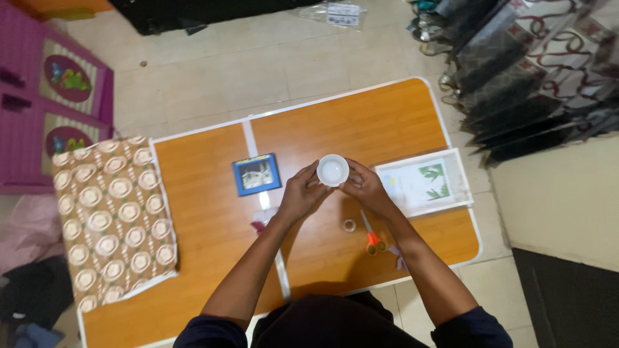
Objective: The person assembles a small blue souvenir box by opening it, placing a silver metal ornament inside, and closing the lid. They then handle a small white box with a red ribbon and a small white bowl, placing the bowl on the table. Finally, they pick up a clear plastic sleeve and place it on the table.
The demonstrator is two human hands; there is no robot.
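Both hands, left (302,193) and right (365,188), are gripping a small white cup (333,170) just above the middle of the desk (213,219). Scissors (372,237), tape roll (349,225), blue picture (256,174) and white frame (423,182) lie untouched, so probably early days.

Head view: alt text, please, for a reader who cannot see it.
Both hands, left hand and right hand, hold a small white cup above an orange table. On it lie a blue picture, a white frame, scissors, a tape roll and a patterned cloth.
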